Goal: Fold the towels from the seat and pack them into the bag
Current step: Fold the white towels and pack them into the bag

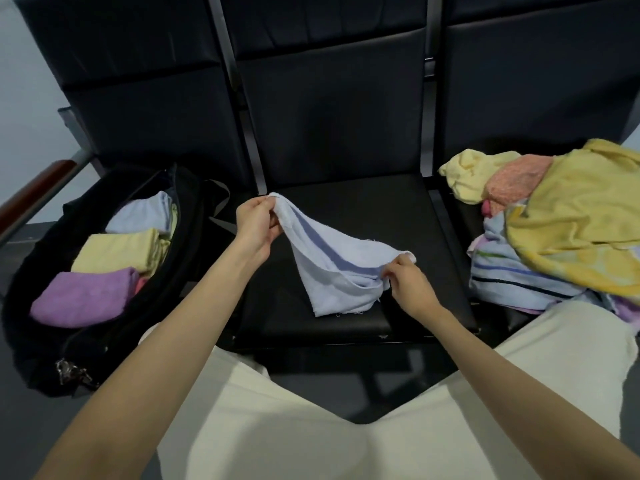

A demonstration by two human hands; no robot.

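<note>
A pale blue towel hangs slack over the middle black seat. My left hand pinches its far upper corner, and my right hand pinches the near right edge; the lower tip rests on the seat. On the left seat stands an open black bag holding folded towels: purple, yellow and pale blue. A loose pile of towels in yellow, pink and striped blue lies on the right seat.
Black seat backs rise behind all three seats. A brown armrest runs at the far left beside the bag. My legs in white trousers fill the foreground.
</note>
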